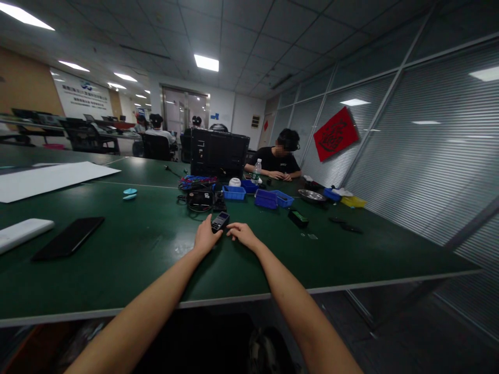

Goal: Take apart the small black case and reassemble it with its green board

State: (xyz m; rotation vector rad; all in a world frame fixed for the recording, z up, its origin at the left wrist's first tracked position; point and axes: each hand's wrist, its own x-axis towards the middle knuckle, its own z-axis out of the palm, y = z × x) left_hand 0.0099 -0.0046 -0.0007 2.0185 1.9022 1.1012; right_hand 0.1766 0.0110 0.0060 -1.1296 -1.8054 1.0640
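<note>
A small dark handheld device (220, 221) with a greyish screen and light buttons rests on the green table in front of me. My left hand (205, 236) grips it from the left side, thumb at the near end and fingers along the edge. To its right, my right hand (242, 235) hovers close to the table, empty, fingers loosely bent and pointing at the device. Whether a fingertip touches the device I cannot tell. Just beyond it sit a black power adapter (200, 198) and tangled cables (195, 182).
Blue bins (234, 193), a water bottle (257, 170) and a large black monitor-like box (218, 153) stand farther back. A black-and-green box (298, 218) lies right. On the left are a black tablet-like slab (69, 239) and white case (23, 234). A person (278, 161) sits opposite.
</note>
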